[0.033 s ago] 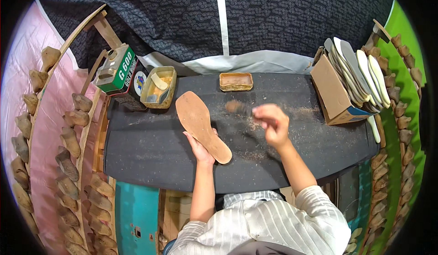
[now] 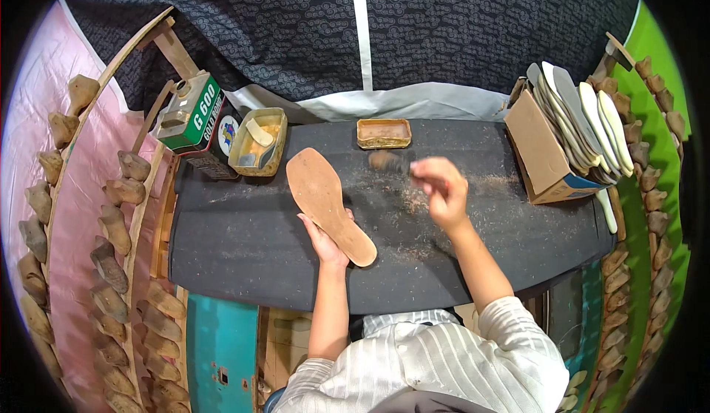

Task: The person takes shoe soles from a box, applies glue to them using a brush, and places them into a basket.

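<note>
My left hand [image 2: 325, 240] holds a tan shoe sole [image 2: 316, 187] by its narrow heel end, thumb at one edge and fingers beneath. The sole is tilted, its broad toe end pointing up and left, and its flat face is turned up. My right hand [image 2: 441, 191] is closed in a pinch, to the right of the sole. From its fingertips a small tool with a dark shaft and a brown end [image 2: 382, 161] sticks out leftward, blurred by motion and apart from the sole. Beyond this tool lies a shallow rectangular tray [image 2: 384, 133] with a light brown inside.
A green and black metal can [image 2: 196, 121] stands at the far left beside a yellowish tub [image 2: 258, 141] holding flat scraps. At right, a cardboard box [image 2: 551, 143] is full of sole-shaped pieces. Crumbs litter the dark tabletop [image 2: 244, 243]. Racks of wooden shoe lasts [image 2: 111, 261] line both sides.
My right hand and the blurred tool have shifted slightly away from me, toward the tray. The left hand and the sole stay nearly still.
</note>
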{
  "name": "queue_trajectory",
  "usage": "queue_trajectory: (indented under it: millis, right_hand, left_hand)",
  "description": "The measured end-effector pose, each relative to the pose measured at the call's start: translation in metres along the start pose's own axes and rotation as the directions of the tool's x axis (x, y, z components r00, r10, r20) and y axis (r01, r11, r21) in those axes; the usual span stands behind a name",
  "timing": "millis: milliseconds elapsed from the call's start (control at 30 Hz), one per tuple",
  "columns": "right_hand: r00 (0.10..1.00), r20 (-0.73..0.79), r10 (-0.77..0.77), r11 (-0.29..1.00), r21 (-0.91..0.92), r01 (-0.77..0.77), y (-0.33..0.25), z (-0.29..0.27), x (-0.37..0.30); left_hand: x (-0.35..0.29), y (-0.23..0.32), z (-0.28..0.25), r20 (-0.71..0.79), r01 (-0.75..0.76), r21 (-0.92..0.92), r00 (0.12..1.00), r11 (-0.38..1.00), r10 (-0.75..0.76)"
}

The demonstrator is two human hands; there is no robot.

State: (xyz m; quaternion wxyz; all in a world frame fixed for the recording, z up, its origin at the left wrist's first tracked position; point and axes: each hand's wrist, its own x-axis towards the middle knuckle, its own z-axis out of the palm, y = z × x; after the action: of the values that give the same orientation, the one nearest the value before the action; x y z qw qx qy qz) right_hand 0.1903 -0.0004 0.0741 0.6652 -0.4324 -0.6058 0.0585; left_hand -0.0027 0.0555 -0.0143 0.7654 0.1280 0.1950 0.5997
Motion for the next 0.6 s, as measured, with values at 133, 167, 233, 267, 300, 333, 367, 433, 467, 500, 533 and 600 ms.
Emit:
queue_trajectory:
  millis: [133,167,233,267,300,333,367,433,467,500,533,600]
  right_hand:
    - [0.996,-0.079,0.046,0.99,-0.128,-0.056,0.058,0.011,0.037]
    - [0.992,-0.08,0.099,0.986,-0.126,-0.109,0.072,0.015,0.041]
    - [0.992,-0.039,0.119,0.974,-0.191,-0.125,0.095,0.014,0.043]
    - [0.989,-0.004,0.148,0.954,-0.261,-0.144,0.101,0.014,0.047]
    - [0.989,-0.003,0.145,0.956,-0.256,-0.141,0.107,0.014,0.047]
    - [0.988,-0.006,0.152,0.954,-0.261,-0.148,0.112,0.013,0.046]
    - [0.986,-0.009,0.164,0.951,-0.265,-0.161,0.115,0.013,0.043]
    - [0.986,-0.004,0.165,0.952,-0.261,-0.16,0.122,0.011,0.041]
    - [0.987,-0.01,0.158,0.956,-0.25,-0.155,0.119,0.011,0.042]
    - [0.988,-0.017,0.151,0.959,-0.24,-0.15,0.116,0.01,0.042]
    - [0.991,-0.033,0.128,0.966,-0.223,-0.132,0.113,0.01,0.04]
    - [0.997,-0.036,0.075,0.972,-0.221,-0.081,0.099,0.01,0.037]
  left_hand:
    - [-0.004,0.004,0.004,0.122,0.028,-0.061,0.992,0.998,-0.02]
    - [-0.004,0.005,0.0,0.12,0.016,-0.062,0.993,0.998,-0.008]
    - [-0.003,0.004,-0.006,0.188,0.036,-0.094,0.982,0.995,-0.018]
    - [-0.003,0.005,-0.007,0.189,0.029,-0.092,0.982,0.995,-0.011]
    - [-0.003,0.004,-0.008,0.152,0.024,-0.084,0.988,0.996,-0.011]
    - [-0.001,0.004,-0.007,0.115,0.021,-0.075,0.993,0.997,-0.012]
    - [-0.001,0.005,-0.007,0.112,0.019,-0.071,0.994,0.997,-0.011]
    - [-0.002,0.006,-0.005,0.138,0.008,-0.092,0.99,0.996,0.005]
    - [-0.002,0.006,-0.006,0.133,0.007,-0.088,0.991,0.996,0.005]
    - [-0.002,0.006,-0.006,0.151,0.004,-0.091,0.988,0.996,0.01]
    - [-0.001,0.005,-0.006,0.17,0.002,-0.094,0.985,0.996,0.014]
    - [0.001,0.004,-0.006,0.159,-0.007,-0.092,0.987,0.996,0.022]
